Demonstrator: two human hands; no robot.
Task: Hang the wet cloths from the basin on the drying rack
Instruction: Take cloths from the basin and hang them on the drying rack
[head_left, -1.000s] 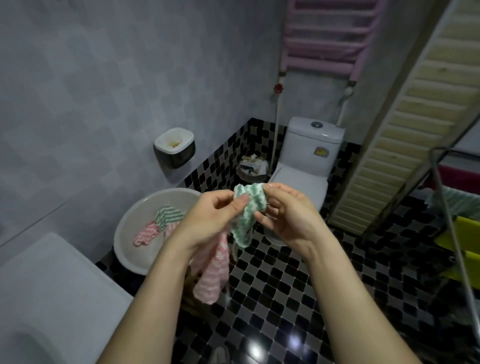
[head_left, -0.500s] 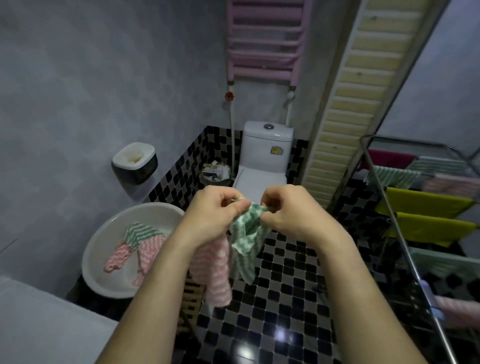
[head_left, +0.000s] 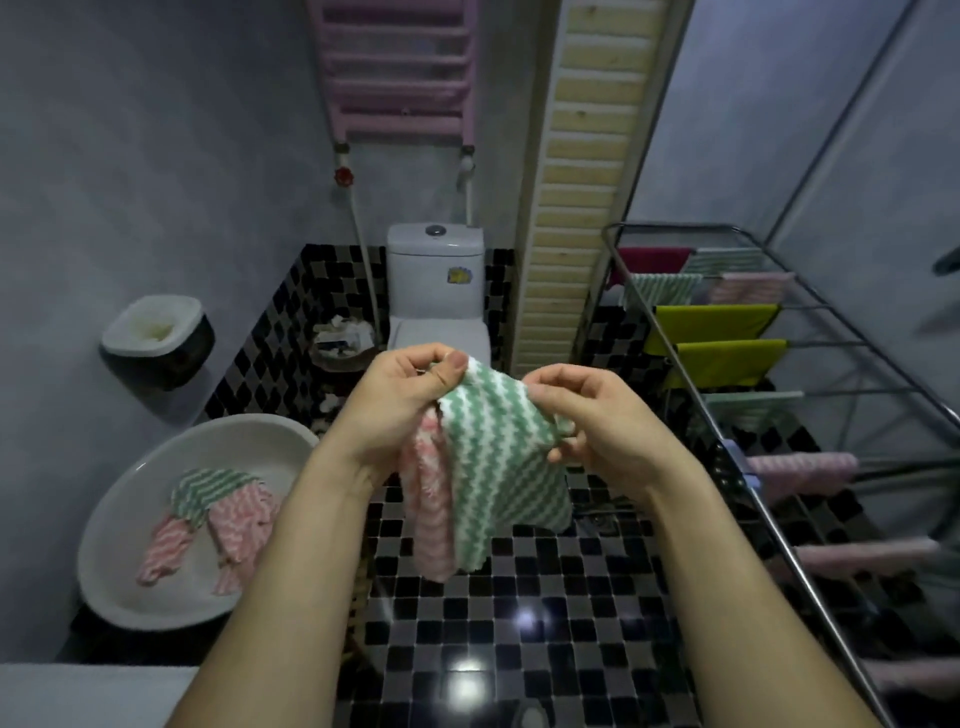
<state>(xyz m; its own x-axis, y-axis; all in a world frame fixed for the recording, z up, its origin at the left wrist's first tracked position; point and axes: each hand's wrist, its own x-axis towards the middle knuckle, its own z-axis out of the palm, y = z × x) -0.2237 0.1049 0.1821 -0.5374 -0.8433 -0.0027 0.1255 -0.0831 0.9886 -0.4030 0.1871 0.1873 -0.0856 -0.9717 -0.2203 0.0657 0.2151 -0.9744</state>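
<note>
Basin (head_left: 119, 561) below-left of the left hand (head_left: 400, 410) holds striped cloths (head_left: 218, 514). Left hand pinches green cloth (head_left: 498, 457) and pink cloth (head_left: 428, 514); right hand (head_left: 597, 421) pinches green cloth.

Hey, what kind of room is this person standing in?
Most likely a home bathroom: a white ceramic toilet against the back wall, a pink ladder-style towel radiator above it, and black-and-white checkered floor tiles.

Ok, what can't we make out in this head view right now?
- pink cloth: its top end is buried in the left hand, head view.
- green cloth: one corner is covered by the right hand.
- heap of cloths in the basin: they overlap, so the count is unclear.
- drying rack: its right side and near end are cut off by the frame edges.
</note>
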